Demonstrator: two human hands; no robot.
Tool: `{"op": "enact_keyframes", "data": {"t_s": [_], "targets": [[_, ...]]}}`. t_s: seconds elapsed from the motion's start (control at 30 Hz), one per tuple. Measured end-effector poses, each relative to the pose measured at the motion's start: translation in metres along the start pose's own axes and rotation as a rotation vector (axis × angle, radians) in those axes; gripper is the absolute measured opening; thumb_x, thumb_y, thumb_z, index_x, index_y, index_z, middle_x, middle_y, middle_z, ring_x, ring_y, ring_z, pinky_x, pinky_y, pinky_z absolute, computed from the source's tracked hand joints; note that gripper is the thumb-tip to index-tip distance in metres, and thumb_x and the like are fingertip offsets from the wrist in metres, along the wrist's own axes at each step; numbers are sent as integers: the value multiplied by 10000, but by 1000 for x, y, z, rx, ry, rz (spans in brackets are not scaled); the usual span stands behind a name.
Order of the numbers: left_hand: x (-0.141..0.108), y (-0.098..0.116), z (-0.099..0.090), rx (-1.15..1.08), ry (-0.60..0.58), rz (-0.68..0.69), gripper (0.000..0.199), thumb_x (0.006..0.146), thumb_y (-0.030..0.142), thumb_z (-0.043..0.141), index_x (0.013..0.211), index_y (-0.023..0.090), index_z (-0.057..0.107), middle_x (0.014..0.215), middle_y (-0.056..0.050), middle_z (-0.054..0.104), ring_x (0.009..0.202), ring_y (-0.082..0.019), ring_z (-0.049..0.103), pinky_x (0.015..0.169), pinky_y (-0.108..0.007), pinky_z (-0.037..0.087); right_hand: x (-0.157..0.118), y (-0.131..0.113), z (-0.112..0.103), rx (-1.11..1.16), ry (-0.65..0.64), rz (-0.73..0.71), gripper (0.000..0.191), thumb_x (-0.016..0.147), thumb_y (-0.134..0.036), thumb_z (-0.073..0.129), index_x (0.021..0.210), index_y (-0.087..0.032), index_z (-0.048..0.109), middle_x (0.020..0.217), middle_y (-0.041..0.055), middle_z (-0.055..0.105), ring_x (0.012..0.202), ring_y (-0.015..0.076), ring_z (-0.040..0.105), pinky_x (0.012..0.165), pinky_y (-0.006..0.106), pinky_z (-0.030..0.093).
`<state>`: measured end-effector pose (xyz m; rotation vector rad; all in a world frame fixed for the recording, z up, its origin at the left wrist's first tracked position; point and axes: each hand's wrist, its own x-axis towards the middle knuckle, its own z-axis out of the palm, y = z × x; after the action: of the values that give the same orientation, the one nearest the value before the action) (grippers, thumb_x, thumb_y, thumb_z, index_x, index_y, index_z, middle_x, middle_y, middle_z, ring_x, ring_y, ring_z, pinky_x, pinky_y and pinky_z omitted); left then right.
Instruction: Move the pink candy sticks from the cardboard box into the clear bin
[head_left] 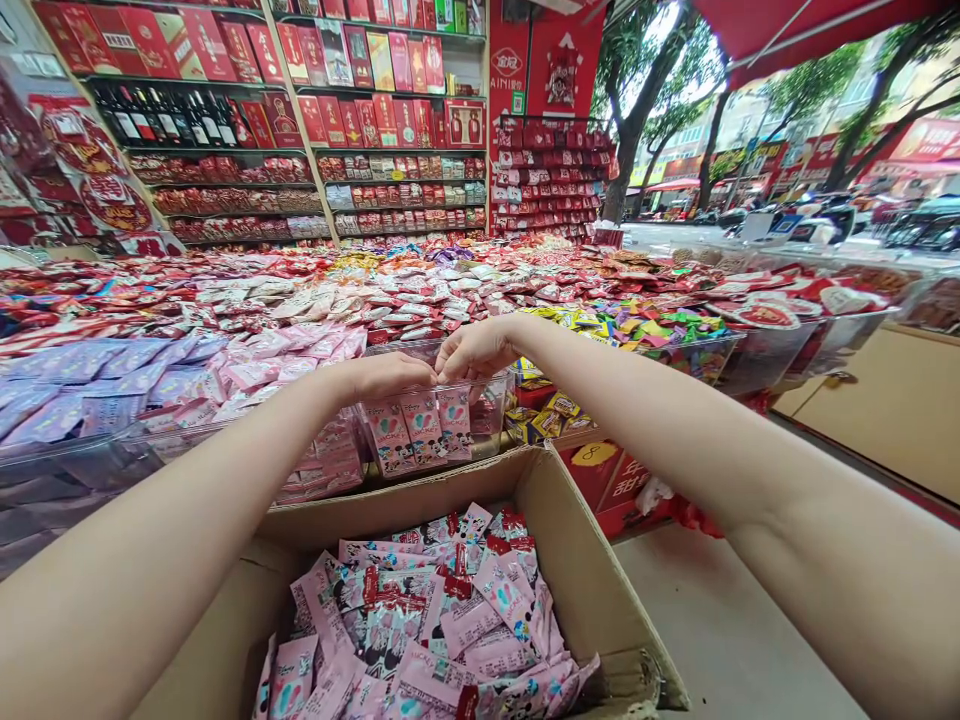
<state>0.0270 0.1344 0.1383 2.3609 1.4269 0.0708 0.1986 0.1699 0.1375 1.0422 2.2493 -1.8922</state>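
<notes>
My left hand [396, 376] lies over the front rim of a clear plastic bin [491, 420], its fingers stretched flat to the right above a row of pink packets [424, 435] that stand upright behind the bin's front wall. Touching its fingertips, or nearly so, is my right hand [478, 348], with curled fingers pinched downward at the same rim. Whatever lies between those fingers is hidden. Below both hands, an open cardboard box [604, 570] holds many loose pink packets with cartoon prints, some with red ends.
Lilac packets [67, 385] fill bins at the left, and yellow packets [551, 415] sit just right of my hands. Heaps of red packets [420, 300] spread behind. Shelves with red gift boxes [210, 45] and bottles [169, 120] line the back. Grey floor [720, 610] shows at right.
</notes>
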Motion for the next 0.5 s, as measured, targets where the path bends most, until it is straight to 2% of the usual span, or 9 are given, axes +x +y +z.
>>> {"op": "enact_keyframes", "data": {"t_s": [0.13,0.33,0.4,0.5], "targets": [[-1,0,1,-41,-41,4,464,723,519,417,960,207,667,1031,9,654,970,-229,539,870,-269,381,-1,-1,0,-38,2,19,111,692,-63,526,786,-121,511,588,-22,583,555,107,590,617,293,520],[-6,3,2,-71,-76,7,592,742,605,385,1136,207,577,1204,-12,570,1070,-232,497,905,-273,347,2,3,13,-95,142,-43,164,671,17,455,719,-139,467,526,-61,503,482,63,529,566,231,507],[-9,4,4,-77,-88,25,570,740,605,393,1145,243,567,1181,17,586,1063,-215,501,899,-253,344,1,3,17,-119,185,-57,163,668,15,462,728,-135,485,525,-61,491,470,53,511,552,209,498],[-9,7,6,-67,-77,23,510,706,598,448,1044,264,635,1072,39,644,988,-216,535,859,-254,368,-1,3,22,-164,191,-55,176,665,16,441,735,-124,520,543,-42,519,475,55,511,540,192,480]]}}
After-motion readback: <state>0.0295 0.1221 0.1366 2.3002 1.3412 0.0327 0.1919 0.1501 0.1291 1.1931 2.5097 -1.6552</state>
